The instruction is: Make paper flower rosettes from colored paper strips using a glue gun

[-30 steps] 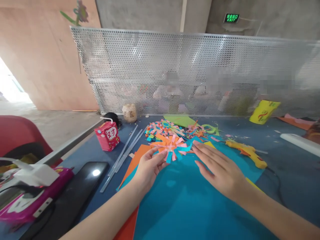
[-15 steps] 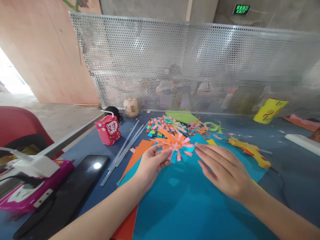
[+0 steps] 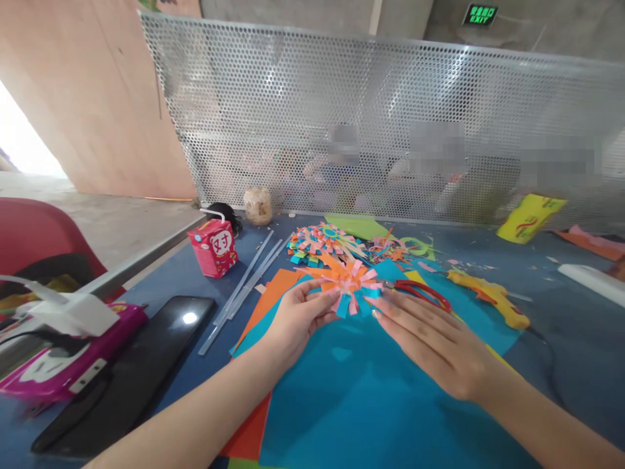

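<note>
My left hand (image 3: 295, 319) pinches a layered paper flower (image 3: 349, 285) of orange, pink and blue fringed strips, holding it above a large blue paper sheet (image 3: 351, 391). On the flower's right side, the fingertips of my right hand (image 3: 434, 342) touch a blue strip; its fingers are stretched out and its thumb is hidden. Just beyond that hand lie red-handled scissors (image 3: 430, 290), partly covered by the fingers. A pile of finished-looking fringed paper flowers (image 3: 322, 242) rests behind the held one.
Clear glue sticks (image 3: 244, 286), a red drink carton (image 3: 213, 247) and a black phone (image 3: 131, 371) lie left, beside a purple power strip (image 3: 73, 358). A yellow glue gun (image 3: 488, 296) with a cord is at right. A perforated metal screen (image 3: 293, 117) borders the table's far side.
My right hand has moved slightly down along the flower's right edge, uncovering the red scissors. The left hand still holds the flower; the view has shifted a little.
</note>
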The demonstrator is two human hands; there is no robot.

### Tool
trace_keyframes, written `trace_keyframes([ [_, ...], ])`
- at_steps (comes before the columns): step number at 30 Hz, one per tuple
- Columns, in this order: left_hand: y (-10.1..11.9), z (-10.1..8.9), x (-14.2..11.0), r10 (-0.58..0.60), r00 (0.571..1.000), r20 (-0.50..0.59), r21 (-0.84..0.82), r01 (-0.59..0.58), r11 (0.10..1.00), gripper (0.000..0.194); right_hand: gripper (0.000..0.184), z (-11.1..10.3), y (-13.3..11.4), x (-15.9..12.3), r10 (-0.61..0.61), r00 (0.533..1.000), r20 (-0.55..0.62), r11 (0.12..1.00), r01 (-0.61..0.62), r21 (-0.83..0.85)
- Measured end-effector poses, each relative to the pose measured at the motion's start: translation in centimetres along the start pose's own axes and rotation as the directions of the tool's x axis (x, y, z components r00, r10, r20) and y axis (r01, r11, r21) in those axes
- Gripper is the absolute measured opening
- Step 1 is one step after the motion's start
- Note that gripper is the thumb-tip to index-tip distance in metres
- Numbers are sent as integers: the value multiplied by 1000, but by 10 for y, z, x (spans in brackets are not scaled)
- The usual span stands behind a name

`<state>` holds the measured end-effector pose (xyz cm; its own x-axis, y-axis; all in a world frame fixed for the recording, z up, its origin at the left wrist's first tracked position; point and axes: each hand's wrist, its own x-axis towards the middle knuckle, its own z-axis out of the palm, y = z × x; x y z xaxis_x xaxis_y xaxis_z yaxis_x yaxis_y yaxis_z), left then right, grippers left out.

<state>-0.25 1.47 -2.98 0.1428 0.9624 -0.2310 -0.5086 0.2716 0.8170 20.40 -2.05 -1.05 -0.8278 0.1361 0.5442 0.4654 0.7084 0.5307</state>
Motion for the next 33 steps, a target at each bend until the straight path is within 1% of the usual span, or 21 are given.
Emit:
trace_keyframes([
  [2, 1, 0, -1, -4, 1000, -1, 4, 4, 1000, 24, 33, 0, -1, 2, -3, 1000, 1, 999, 3, 32],
  [6, 1, 1, -2, -6, 1000, -9, 23, 6, 1000, 26, 31, 5, -2, 0, 37, 998, -50, 999, -35, 35],
  [10, 2, 1, -3, -11, 1000, 7, 32, 11, 999, 27, 44, 10, -1, -7, 91, 994, -53, 992, -86, 89],
  [12, 2, 1, -3, -9, 1000, 13, 26, 9, 1000, 27, 46, 10, -1, -9, 97, 994, -51, 991, -92, 95],
  [18, 2, 3, -3, -9, 1000, 19, 40, 8, 999, 21, 35, 6, -1, -4, 72, 996, -59, 996, -69, 59],
  [23, 4, 3, -5, -17, 1000, 16, 57, 16, 998, 25, 30, 5, -1, -2, 55, 996, -67, 998, -53, 39],
  [29, 3, 3, -6, -16, 999, 34, 64, 13, 998, 25, 34, 3, -1, -3, 58, 995, -78, 997, -53, 63],
  [33, 3, 3, -6, -35, 999, 8, 46, 34, 998, 26, 37, 4, -1, -8, 40, 995, -94, 996, -32, 83],
])
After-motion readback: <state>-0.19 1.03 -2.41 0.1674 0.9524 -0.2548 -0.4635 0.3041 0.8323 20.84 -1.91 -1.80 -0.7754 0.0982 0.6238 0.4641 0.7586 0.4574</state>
